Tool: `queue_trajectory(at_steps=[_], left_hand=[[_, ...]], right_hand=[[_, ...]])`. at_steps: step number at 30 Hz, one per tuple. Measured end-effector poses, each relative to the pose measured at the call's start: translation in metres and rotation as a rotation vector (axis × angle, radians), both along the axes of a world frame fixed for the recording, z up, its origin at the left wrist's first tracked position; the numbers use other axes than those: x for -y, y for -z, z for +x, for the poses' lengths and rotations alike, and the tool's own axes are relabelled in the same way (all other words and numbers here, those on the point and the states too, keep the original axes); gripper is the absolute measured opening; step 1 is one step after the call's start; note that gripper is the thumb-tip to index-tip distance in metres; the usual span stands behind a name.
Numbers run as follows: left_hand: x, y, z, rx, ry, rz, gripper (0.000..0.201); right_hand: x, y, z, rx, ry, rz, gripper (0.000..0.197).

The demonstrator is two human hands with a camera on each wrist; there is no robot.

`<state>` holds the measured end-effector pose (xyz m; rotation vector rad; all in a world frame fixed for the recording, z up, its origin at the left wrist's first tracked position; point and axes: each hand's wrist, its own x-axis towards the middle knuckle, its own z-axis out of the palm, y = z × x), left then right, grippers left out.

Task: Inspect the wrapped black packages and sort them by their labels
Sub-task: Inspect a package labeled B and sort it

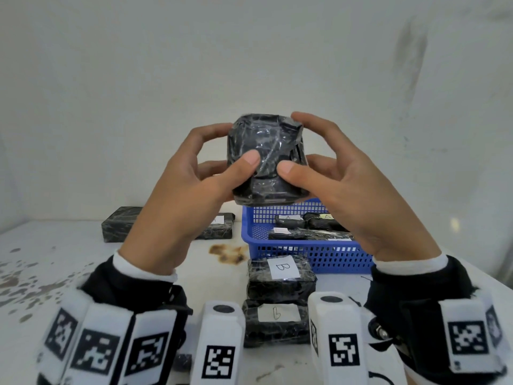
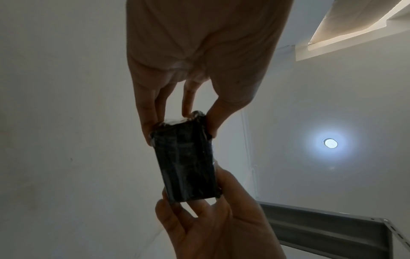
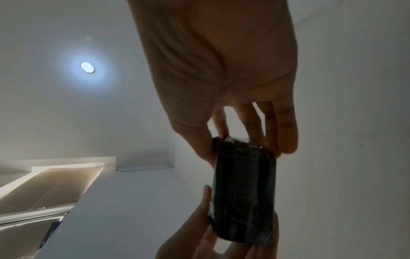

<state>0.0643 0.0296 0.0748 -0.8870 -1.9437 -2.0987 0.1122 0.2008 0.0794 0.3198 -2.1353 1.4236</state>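
A black package wrapped in clear film (image 1: 266, 159) is raised above the table, with no label on the side facing me. My left hand (image 1: 236, 145) grips its left side, thumb in front and fingers behind. My right hand (image 1: 291, 143) grips its right side the same way. In the left wrist view the package (image 2: 186, 163) hangs between the left fingers above and the right hand (image 2: 217, 219) below. The right wrist view shows the package (image 3: 244, 192) end-on, also without a label. On the table lie a package labelled B (image 1: 280, 276) and another labelled package (image 1: 274, 323).
A blue mesh basket (image 1: 319, 257) at the right holds several black packages with white labels. Two more black packages (image 1: 119, 223) (image 1: 216, 226) lie at the back left by the wall. The white table (image 1: 55, 273) is stained, with a rust mark (image 1: 227, 252) near the basket.
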Motion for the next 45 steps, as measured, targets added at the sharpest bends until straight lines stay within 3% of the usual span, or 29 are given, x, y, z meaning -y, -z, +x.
queue_trajectory(at_steps=[3, 7, 15, 26, 31, 34, 38, 45], left_hand=[[0.000, 0.002, -0.002, -0.040, -0.036, -0.009, 0.042], [-0.002, 0.002, -0.002, -0.064, -0.092, -0.031, 0.049], [-0.001, 0.003, -0.003, -0.121, -0.086, -0.072, 0.039], [-0.001, 0.003, -0.001, -0.140, -0.067, -0.121, 0.046], [-0.001, 0.004, -0.001, -0.113, -0.057, -0.111, 0.041], [-0.002, 0.004, -0.001, -0.107, -0.052, -0.095, 0.027], [-0.002, 0.004, 0.001, -0.103, -0.068, -0.095, 0.034], [-0.004, 0.005, -0.001, -0.134, -0.103, -0.110, 0.022]], right_hand=[[0.001, 0.000, 0.000, -0.010, 0.035, 0.038, 0.050], [0.001, 0.002, -0.001, -0.018, 0.022, 0.041, 0.048], [0.001, -0.002, 0.007, -0.004, 0.055, 0.003, 0.043], [0.002, -0.003, 0.007, 0.001, 0.082, -0.015, 0.028], [0.002, -0.002, 0.006, 0.000, 0.095, 0.018, 0.024], [0.002, -0.003, 0.007, -0.008, 0.109, 0.041, 0.026], [0.002, -0.002, 0.006, -0.021, 0.126, 0.099, 0.028], [0.001, -0.002, 0.006, -0.013, 0.115, 0.086, 0.024]])
